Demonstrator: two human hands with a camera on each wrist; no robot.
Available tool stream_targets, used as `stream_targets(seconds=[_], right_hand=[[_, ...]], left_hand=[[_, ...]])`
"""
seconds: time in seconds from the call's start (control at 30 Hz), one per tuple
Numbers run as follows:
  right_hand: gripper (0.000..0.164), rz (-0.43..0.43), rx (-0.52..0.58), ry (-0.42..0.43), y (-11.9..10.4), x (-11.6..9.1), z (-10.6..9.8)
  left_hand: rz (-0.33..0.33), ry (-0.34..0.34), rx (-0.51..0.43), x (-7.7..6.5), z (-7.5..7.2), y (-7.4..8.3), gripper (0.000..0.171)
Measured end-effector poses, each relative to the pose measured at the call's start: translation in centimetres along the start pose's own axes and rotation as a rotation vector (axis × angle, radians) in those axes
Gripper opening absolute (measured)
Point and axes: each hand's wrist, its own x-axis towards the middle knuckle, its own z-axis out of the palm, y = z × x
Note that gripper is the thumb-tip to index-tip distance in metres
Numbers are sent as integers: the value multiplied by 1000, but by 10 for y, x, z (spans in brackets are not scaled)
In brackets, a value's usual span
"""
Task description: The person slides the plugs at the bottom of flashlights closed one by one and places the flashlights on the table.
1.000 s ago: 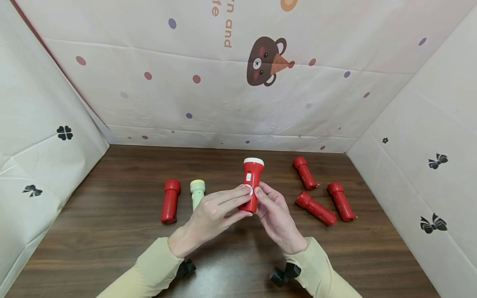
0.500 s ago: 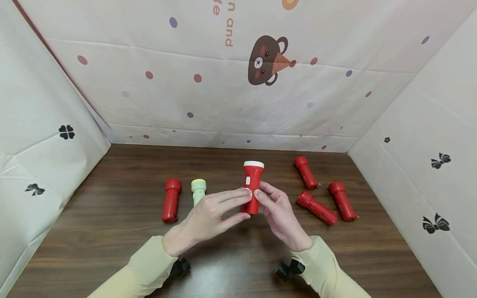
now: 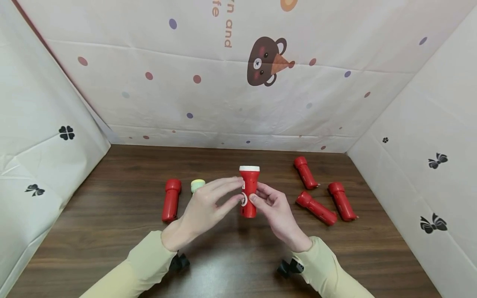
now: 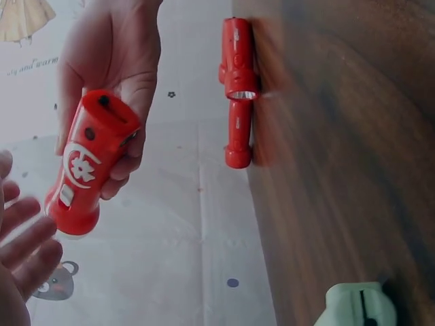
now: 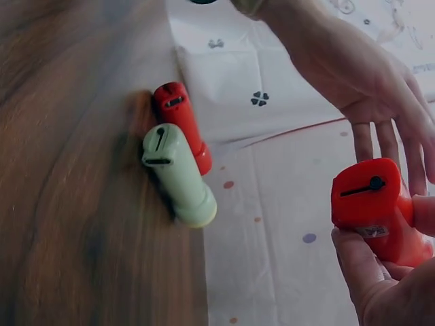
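My right hand [image 3: 276, 213] pinches a red flashlight [image 3: 251, 182] by its body, thumb on the front, holding it white-rimmed head up above the table. In the left wrist view a white flower emblem and a white switch show on this flashlight [image 4: 88, 159]. My left hand [image 3: 205, 207] is raised at its left side with the fingers extended. The left fingers [image 4: 27, 251] look apart from the flashlight in that view. Behind the left hand a pale green flashlight [image 3: 197, 184] is mostly hidden; the right wrist view shows the green one [image 5: 178, 170] whole.
Another red flashlight [image 3: 171, 200] lies left on the dark wooden table [image 3: 112, 231]. To the right lie three red flashlights: one at the back [image 3: 305, 173], one slanted [image 3: 316, 208], one outermost [image 3: 342, 201]. Printed white sheets [image 3: 208, 99] enclose the back and sides.
My left fingers have drawn away from the flashlight's emblem and spread. The flashlight has come slightly lower and turned, so its switch and emblem now face left. My right hand keeps its grip.
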Motion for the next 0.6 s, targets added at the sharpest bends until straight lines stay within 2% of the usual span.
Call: stream_targets(seconds=[0.13, 0.27, 0.4, 0.6], right_hand=[[49, -21, -100, 12, 2, 1, 0], [48, -63, -230, 17, 2, 2, 1], [47, -104, -326, 20, 1, 3, 2], [46, -107, -398, 54, 3, 6, 6]], left_hand=[[-74, 7, 42, 7, -2, -3, 47], [-125, -44, 58, 15, -6, -6, 48], [-144, -105, 65, 18, -8, -11, 49], [-137, -144, 61, 23, -9, -19, 47]])
